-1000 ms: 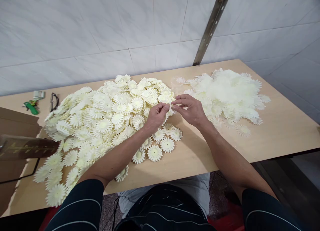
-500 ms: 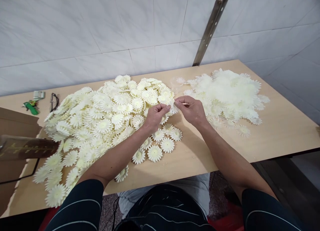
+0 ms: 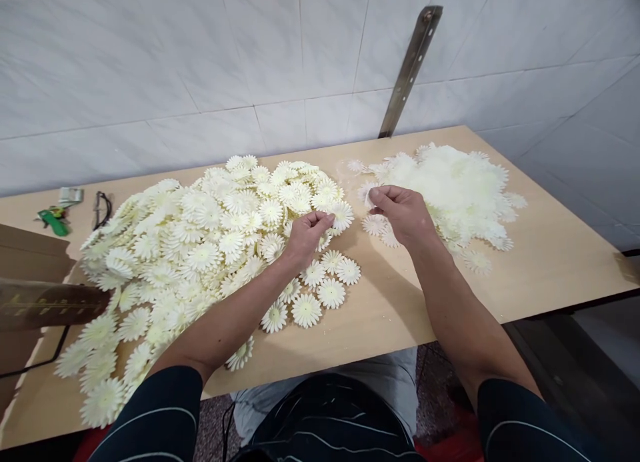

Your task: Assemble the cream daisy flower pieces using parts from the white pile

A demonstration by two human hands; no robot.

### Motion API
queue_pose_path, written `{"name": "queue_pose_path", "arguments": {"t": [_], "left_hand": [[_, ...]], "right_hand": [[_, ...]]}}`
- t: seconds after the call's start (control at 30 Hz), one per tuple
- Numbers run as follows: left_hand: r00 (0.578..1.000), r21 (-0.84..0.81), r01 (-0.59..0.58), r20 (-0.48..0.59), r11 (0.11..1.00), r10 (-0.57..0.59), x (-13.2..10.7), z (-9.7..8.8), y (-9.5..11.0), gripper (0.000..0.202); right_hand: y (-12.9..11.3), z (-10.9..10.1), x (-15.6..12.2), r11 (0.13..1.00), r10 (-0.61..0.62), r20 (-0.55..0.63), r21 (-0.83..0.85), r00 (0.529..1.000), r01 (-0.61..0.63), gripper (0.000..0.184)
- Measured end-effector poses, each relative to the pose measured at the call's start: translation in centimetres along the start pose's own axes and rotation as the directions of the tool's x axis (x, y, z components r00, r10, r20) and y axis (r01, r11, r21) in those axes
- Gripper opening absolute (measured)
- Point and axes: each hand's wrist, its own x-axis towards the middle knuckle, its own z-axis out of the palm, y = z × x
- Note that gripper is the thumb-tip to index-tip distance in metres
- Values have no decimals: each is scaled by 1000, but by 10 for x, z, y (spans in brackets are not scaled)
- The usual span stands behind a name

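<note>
Between the thumb and fingers of my left hand (image 3: 309,237) is a cream artificial flower (image 3: 343,217), pinched at its edge. My left hand is at the right side of a large heap of cream artificial flowers (image 3: 205,215). My right hand (image 3: 406,214) has its fingers pinched on a thin whitish flower piece (image 3: 369,193), mostly hidden by the fingertips. Just beyond that hand spreads a pile of pale, translucent flower pieces (image 3: 457,182). Several single cream flowers (image 3: 306,310) lie flat in front of my left forearm.
A green-handled tool (image 3: 54,221) and dark-framed glasses (image 3: 103,210) lie at the back left. A brown cylinder (image 3: 55,303) and cardboard (image 3: 30,255) stand at the left edge. A metal bar (image 3: 411,72) leans on the tiled wall (image 3: 200,49) behind the wooden table (image 3: 555,262).
My hands have parted: the right has moved right, away from the left, with a thin flower piece. The cream flower now shows plainly in my left hand. The camera view has shifted slightly.
</note>
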Motion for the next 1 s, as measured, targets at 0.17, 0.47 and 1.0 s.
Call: {"name": "queue_pose_path", "arguments": {"t": [0.17,0.47,1.0], "left_hand": [[1000,-18,13,24,1000,-13,1,0,-1,47],[998,10,-14,68,1000,13,-4,2,1,50],[991,33,10,136,999,-14,-3,1,2,58]], "right_hand": [[9,-30,4,772,-333,-203,-620,921,143,21],[-13,0,-9,945,-55,215,-304,975,120,59],[-14,21,-18,916,32,320,-388,947,100,65]]}}
